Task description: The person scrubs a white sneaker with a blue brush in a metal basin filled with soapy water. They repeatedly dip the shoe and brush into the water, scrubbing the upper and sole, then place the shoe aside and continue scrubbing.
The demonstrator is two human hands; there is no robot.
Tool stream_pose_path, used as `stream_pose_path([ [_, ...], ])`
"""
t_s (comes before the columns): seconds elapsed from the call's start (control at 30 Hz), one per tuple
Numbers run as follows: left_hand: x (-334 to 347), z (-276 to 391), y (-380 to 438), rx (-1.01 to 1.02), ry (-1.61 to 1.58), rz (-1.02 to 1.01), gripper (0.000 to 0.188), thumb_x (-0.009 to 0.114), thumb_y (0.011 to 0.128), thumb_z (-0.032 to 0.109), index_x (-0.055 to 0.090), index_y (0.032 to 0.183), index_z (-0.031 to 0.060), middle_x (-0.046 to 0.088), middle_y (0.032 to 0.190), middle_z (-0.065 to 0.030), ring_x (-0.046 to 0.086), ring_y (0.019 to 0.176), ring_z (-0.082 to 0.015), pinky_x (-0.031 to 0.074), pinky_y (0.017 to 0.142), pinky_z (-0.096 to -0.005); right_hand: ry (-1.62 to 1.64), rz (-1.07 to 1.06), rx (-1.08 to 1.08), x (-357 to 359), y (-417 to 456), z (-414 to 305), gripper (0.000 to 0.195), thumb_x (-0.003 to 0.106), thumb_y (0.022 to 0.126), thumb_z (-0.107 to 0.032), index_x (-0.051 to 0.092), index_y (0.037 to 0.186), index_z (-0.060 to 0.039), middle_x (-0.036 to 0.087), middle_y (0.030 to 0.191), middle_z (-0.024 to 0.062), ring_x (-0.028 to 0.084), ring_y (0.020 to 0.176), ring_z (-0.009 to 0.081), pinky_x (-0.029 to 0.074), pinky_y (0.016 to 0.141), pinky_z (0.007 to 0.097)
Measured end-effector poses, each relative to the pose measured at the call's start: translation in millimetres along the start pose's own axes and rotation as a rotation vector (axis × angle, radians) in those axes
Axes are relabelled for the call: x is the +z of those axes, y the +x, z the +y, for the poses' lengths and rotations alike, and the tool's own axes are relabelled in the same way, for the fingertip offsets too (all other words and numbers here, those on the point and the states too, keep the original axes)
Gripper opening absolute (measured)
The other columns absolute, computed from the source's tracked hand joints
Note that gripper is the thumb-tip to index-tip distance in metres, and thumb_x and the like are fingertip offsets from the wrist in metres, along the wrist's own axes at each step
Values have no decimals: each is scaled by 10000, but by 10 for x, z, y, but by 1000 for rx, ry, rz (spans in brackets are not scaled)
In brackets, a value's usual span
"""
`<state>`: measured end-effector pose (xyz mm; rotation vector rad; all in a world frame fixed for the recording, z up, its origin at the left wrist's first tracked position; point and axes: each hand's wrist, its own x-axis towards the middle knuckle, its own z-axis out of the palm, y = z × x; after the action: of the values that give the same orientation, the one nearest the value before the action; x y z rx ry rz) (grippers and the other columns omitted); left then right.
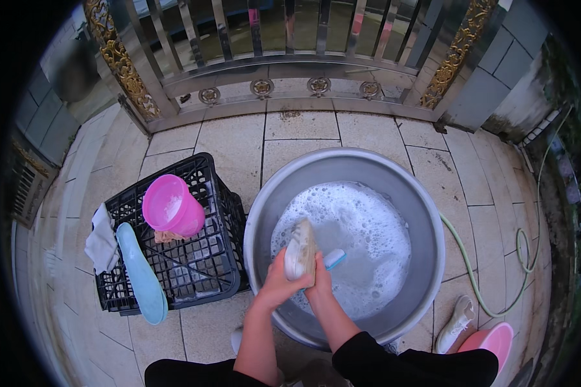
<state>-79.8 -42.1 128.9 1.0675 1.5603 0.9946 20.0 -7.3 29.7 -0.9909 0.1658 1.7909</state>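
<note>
Over a large grey metal basin [261,208] of foamy water [368,232], my left hand [277,283] grips a white shoe [296,249]. The shoe is turned on its side, and its brownish sole edge faces right. My right hand [322,280] is close against the sole side, shut on a scrub brush [335,259] with white bristles and a teal body. Most of the brush's handle is hidden by my fingers. Both hands are above the near left part of the suds.
Left of the basin, a black plastic crate [193,261] bears a pink plastic cup [172,203], light blue insoles [140,275] and a grey-white cloth [101,239]. At right lie a green hose [469,275], another white shoe [457,324] and a pink basin [491,341]. A metal gate [290,72] stands ahead.
</note>
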Motion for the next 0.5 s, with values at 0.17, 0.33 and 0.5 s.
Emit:
stream_pose_path([
  [0.17, 231, -64, -17, 132, 297, 141, 785, 732, 575, 204, 345, 1227, -1, 462, 1114, -218, 431, 1059, -374, 334, 937, -415, -501, -92, -107, -180, 62, -63, 409, 538, 864, -321, 453, 1120, -14, 579, 947, 99, 580, 845, 202, 486, 707, 345],
  [0.33, 163, -121, -69, 218, 391, 182, 766, 711, 562, 144, 369, 1234, 11, 475, 1119, -207, 461, 1041, -357, 382, 882, -408, -1762, 225, -408, -956, 420, -1106, 526, 524, 832, -427, 395, 1199, -73, 604, 865, 179, 607, 781, 298, 465, 638, 387],
  [0.5, -9, 14, -25, 212, 385, 77, 726, 698, 572, 141, 416, 1238, 74, 482, 1050, -172, 469, 992, -335, 384, 869, -380, -2197, 378, -300, -1125, 286, -1410, 604, 487, 818, -493, 335, 1269, -120, 565, 1057, 189, 562, 926, 362, 433, 777, 426],
])
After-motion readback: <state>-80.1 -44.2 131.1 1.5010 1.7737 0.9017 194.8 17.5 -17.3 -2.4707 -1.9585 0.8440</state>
